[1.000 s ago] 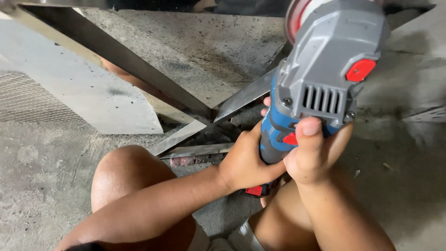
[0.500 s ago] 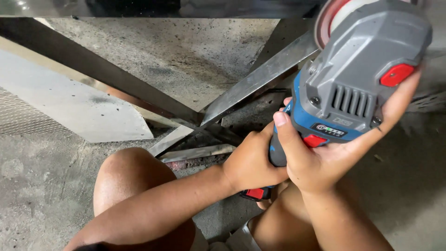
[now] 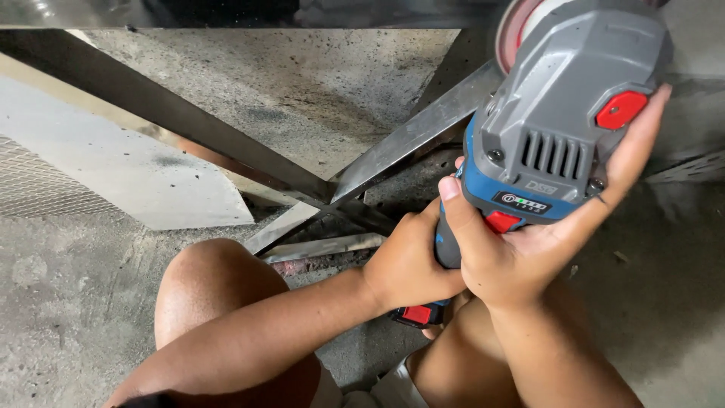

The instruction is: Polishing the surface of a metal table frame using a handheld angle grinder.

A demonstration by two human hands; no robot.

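Both hands wrapped on the angle grinder (image 3: 563, 128), left hand (image 3: 411, 264) on handle, right hand (image 3: 529, 242) under body, disc lifted just above the steel strip (image 3: 408, 143); no grinding contact visible yet.

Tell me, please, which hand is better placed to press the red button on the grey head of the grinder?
The right hand. It cups the grey head of the angle grinder, and its fingertips lie beside the red button. The left hand grips the dark handle lower down, far from that button.
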